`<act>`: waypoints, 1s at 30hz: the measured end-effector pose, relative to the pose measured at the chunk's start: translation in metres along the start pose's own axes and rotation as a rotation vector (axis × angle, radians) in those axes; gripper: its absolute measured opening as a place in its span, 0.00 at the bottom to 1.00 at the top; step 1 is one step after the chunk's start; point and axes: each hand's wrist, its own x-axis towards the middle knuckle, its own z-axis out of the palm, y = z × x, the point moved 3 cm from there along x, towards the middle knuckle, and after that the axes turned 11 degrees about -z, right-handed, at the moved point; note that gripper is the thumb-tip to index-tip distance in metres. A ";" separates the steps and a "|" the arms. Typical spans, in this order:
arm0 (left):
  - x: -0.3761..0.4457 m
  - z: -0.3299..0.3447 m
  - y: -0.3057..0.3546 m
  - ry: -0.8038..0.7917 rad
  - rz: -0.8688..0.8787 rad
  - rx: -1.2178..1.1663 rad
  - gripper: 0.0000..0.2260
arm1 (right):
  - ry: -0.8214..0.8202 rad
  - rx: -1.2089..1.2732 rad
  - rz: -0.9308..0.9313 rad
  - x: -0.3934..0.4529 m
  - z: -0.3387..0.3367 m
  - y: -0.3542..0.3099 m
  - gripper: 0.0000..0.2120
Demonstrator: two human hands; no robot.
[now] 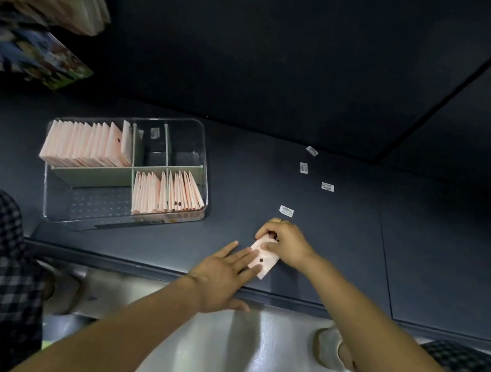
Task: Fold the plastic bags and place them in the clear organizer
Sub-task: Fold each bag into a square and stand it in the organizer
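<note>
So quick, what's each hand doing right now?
Left hand: open, flat fingers pressing the pink bag onto the table.
Right hand: fingers curled round the bag's far end, gripping it.

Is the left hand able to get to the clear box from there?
Probably yes: the left hand lies flat on the pink bag, and only bare shelf shows between it and the clear organizer.

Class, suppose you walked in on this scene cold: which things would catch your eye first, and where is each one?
First, the two hands near the front edge of the dark table: the left hand lies flat on a pale pink plastic bag while the right hand grips its far end. Next, the clear organizer to the left, with rows of folded pink bags standing in two compartments.
</note>
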 end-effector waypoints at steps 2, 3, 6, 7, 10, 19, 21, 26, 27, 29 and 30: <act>-0.007 -0.001 -0.010 0.004 0.010 0.068 0.34 | -0.055 -0.147 0.009 -0.004 0.003 -0.002 0.11; -0.011 -0.001 -0.015 0.015 0.010 0.088 0.33 | -0.071 -0.195 0.035 -0.006 0.004 -0.003 0.11; -0.024 0.001 -0.031 0.040 -0.014 0.107 0.30 | -0.135 -0.288 0.120 -0.011 0.009 -0.008 0.10; -0.028 0.001 -0.034 0.049 -0.029 0.103 0.29 | -0.159 -0.309 0.145 -0.013 0.010 -0.009 0.10; -0.033 0.002 -0.041 0.052 -0.111 0.045 0.25 | -0.199 -0.307 0.193 -0.017 0.014 -0.016 0.08; -0.048 -0.039 -0.091 0.600 -0.348 -0.099 0.16 | 0.040 0.237 0.334 -0.025 0.000 -0.047 0.13; -0.042 -0.038 -0.107 0.522 -0.395 -0.120 0.24 | 0.201 0.433 0.342 -0.019 -0.008 -0.058 0.11; -0.029 -0.033 -0.130 0.435 -0.343 -0.059 0.28 | 0.439 0.678 0.295 0.007 -0.019 -0.090 0.11; -0.027 -0.033 -0.132 0.430 -0.319 -0.051 0.26 | 0.462 0.689 0.286 0.013 -0.019 -0.095 0.11; -0.023 -0.034 -0.135 0.403 -0.264 -0.014 0.22 | 0.494 0.677 0.272 0.026 -0.017 -0.104 0.09; -0.020 -0.033 -0.137 0.383 -0.243 0.005 0.21 | 0.505 0.662 0.263 0.032 -0.016 -0.108 0.07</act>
